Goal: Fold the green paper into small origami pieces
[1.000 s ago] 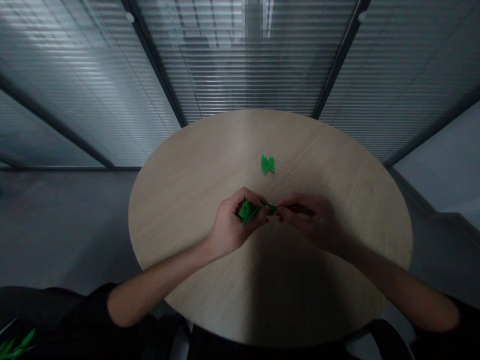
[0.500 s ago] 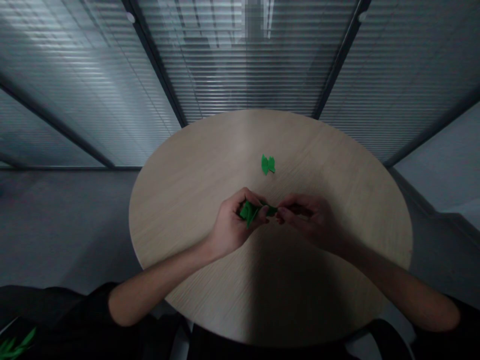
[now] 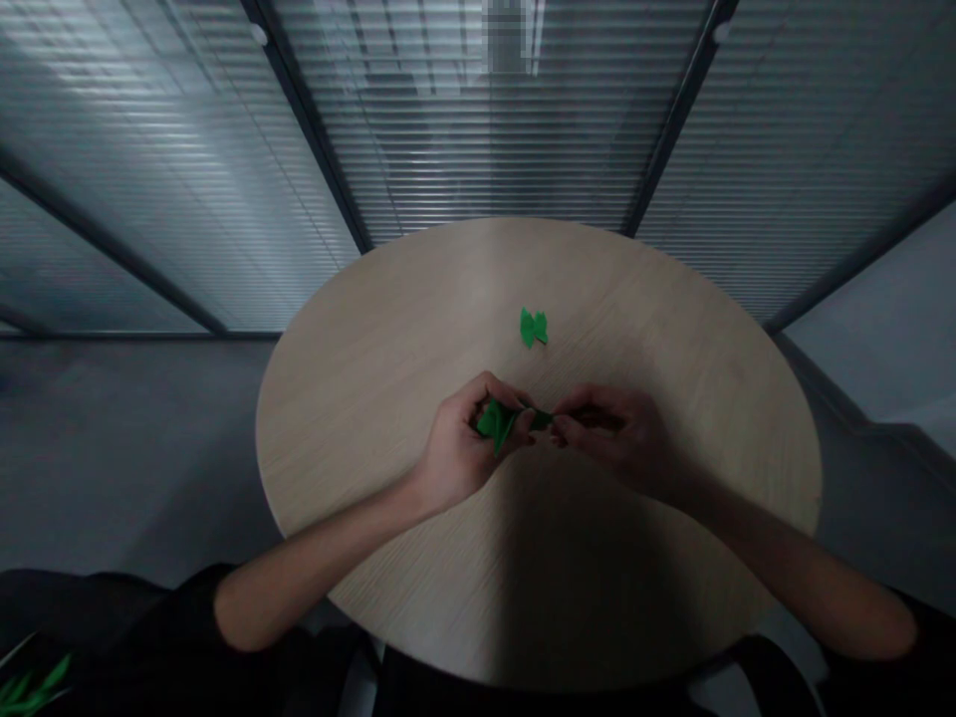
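A folded piece of green paper (image 3: 499, 422) is pinched between my two hands above the middle of the round table. My left hand (image 3: 464, 436) closes around its wider end, and part of the paper is hidden by my fingers. My right hand (image 3: 606, 432) pinches its narrow end with the fingertips. A second small green paper piece (image 3: 533, 328), shaped like a bow, lies flat on the table beyond my hands, apart from them.
The round light wood table (image 3: 373, 398) has its rim all around my hands. Behind it stands a glass wall with slatted blinds (image 3: 493, 119) and dark frames. Green leaves (image 3: 30, 687) show at the bottom left corner, beside my dark sleeve.
My hands have stayed almost in place, and the green paper between them has shifted only slightly. The bow-shaped piece on the table has not moved.
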`<state>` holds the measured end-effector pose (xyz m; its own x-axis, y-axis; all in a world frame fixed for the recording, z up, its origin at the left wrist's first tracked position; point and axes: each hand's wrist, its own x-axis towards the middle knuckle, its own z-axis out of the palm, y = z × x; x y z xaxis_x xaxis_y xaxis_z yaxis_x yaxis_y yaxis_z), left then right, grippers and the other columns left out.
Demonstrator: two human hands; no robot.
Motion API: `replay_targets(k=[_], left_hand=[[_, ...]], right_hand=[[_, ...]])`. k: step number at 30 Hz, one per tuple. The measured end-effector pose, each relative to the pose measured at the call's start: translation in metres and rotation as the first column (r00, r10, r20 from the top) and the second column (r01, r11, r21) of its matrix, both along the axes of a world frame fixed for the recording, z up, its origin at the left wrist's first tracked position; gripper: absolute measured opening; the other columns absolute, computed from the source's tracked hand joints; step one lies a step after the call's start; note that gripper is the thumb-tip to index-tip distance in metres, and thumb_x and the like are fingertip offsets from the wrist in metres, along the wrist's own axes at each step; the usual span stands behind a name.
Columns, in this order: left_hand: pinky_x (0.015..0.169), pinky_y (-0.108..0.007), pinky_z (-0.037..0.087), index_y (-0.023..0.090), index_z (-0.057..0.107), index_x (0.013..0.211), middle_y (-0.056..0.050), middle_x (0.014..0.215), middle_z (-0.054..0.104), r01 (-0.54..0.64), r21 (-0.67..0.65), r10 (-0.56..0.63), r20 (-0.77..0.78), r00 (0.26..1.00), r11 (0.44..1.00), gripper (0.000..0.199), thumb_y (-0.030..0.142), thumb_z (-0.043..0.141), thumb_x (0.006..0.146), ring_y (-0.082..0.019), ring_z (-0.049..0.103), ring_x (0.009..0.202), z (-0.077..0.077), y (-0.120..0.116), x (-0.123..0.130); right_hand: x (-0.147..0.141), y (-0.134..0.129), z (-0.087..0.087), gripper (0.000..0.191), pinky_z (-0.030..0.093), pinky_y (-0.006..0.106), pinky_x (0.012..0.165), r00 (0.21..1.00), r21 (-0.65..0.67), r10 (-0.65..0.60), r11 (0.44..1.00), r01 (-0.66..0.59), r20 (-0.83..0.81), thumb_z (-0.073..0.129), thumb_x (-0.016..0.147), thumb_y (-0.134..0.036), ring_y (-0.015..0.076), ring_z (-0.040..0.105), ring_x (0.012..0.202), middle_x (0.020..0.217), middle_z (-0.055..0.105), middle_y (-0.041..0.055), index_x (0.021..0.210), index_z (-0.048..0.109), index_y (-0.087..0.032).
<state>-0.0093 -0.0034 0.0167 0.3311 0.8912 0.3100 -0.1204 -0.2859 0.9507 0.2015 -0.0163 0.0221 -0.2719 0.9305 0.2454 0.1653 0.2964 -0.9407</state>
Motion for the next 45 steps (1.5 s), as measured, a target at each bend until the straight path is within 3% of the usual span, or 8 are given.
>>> replay_targets(k=[15, 24, 34, 45], left_hand=[[0.060, -0.025, 0.059, 0.018, 0.059, 0.089, -0.007, 0.093, 0.073, -0.012, 0.062, 0.015, -0.058, 0.998, 0.998, 0.016, 0.019, 0.075, 0.088, -0.013, 0.069, 0.072, -0.009, 0.001, -0.001], [0.057, -0.024, 0.057, 0.018, 0.059, 0.091, -0.006, 0.089, 0.071, -0.009, 0.058, 0.015, -0.112, 0.994, 0.998, 0.015, 0.023, 0.073, 0.090, -0.013, 0.069, 0.069, -0.003, -0.001, -0.002], [0.059, -0.023, 0.056, 0.017, 0.061, 0.092, -0.004, 0.087, 0.070, 0.001, 0.121, 0.018, -0.155, 0.988, 0.993, 0.015, 0.021, 0.075, 0.088, -0.012, 0.067, 0.069, -0.012, 0.002, -0.003], [0.055, -0.022, 0.052, 0.018, 0.061, 0.098, -0.002, 0.080, 0.070, -0.029, 0.227, 0.094, -0.277, 0.956, 0.973, 0.015, 0.021, 0.072, 0.088, -0.012, 0.064, 0.063, -0.004, -0.001, -0.005]], right_hand=[[-0.001, 0.000, -0.001, 0.013, 0.057, 0.019, 0.062, 0.994, 0.114, 0.005, 0.993, -0.017, 0.109, 0.072, 0.092, -0.028, 0.0117, 0.071, 0.068, 0.076, 0.074, 0.0011, 0.085, 0.072, -0.018], [-0.002, -0.002, 0.000, 0.011, 0.054, 0.019, 0.058, 0.995, 0.080, 0.001, 0.997, -0.009, 0.098, 0.068, 0.093, -0.025, 0.0111, 0.068, 0.064, 0.073, 0.072, 0.0009, 0.085, 0.070, -0.017], [-0.003, 0.000, -0.002, 0.017, 0.054, 0.022, 0.061, 0.986, 0.168, 0.022, 0.985, -0.050, 0.165, 0.070, 0.093, -0.029, 0.0120, 0.067, 0.066, 0.073, 0.071, 0.0011, 0.082, 0.070, -0.017], [-0.002, 0.001, -0.002, 0.013, 0.051, 0.023, 0.060, 0.983, 0.249, -0.018, 0.968, -0.028, 0.183, 0.066, 0.093, -0.023, 0.0116, 0.064, 0.064, 0.072, 0.069, -0.0005, 0.081, 0.067, -0.019]])
